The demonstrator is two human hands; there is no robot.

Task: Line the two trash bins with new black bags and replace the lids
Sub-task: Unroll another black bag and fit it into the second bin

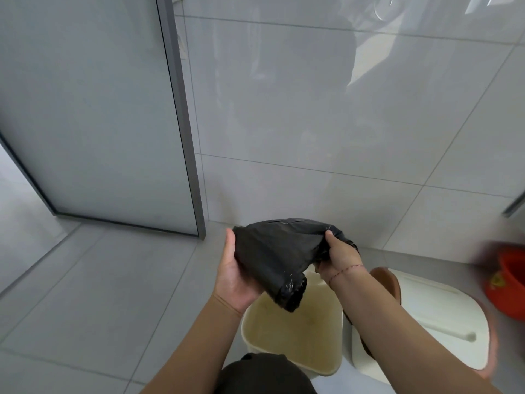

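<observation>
I hold a roll of black trash bags in front of me with both hands. My left hand cups the roll from below and the left. My right hand pinches the loose outer bag at the roll's upper right. Directly below stands an open cream bin, unlined and with no lid. To its right stands a second bin with a cream lid on it, its brown rim showing at the back.
A red bucket sits at the right edge. A glossy tiled wall rises just behind the bins. A frosted glass partition with a grey frame stands at the left. Grey floor tiles stretch to the left.
</observation>
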